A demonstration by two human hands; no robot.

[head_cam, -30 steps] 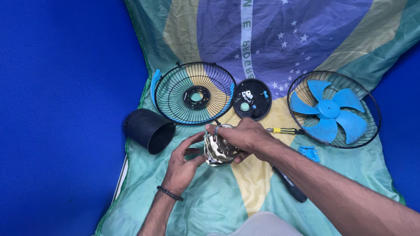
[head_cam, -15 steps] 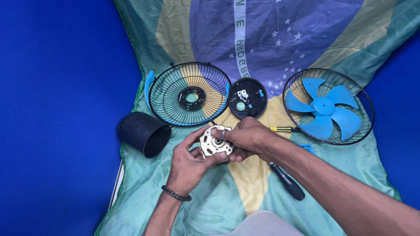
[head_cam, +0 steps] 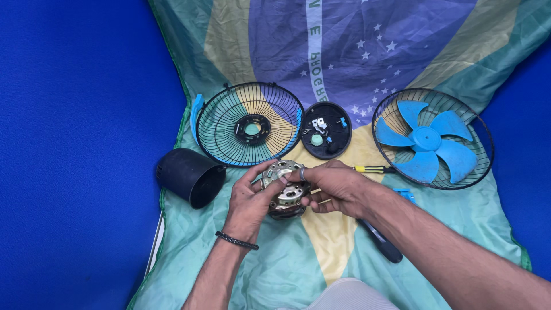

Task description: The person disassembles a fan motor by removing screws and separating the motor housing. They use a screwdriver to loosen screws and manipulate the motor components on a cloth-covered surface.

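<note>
cloth (head_cam: 356, 51): green, yellow and blue flag, spread flat
wire guard (head_cam: 250, 131): lies empty
round plate (head_cam: 326, 130): black, beside that guard
fan blade (head_cam: 426, 140): blue, inside second guard (head_cam: 482, 138)
black cup (head_cam: 191, 177): on its side

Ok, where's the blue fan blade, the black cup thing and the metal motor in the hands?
blue fan blade (head_cam: 427, 139): head view, on its round hub.
black cup-shaped cover (head_cam: 182, 171): head view, on its outer side wall.
metal motor (head_cam: 285, 198): head view, on its metal body between both hands.
</note>
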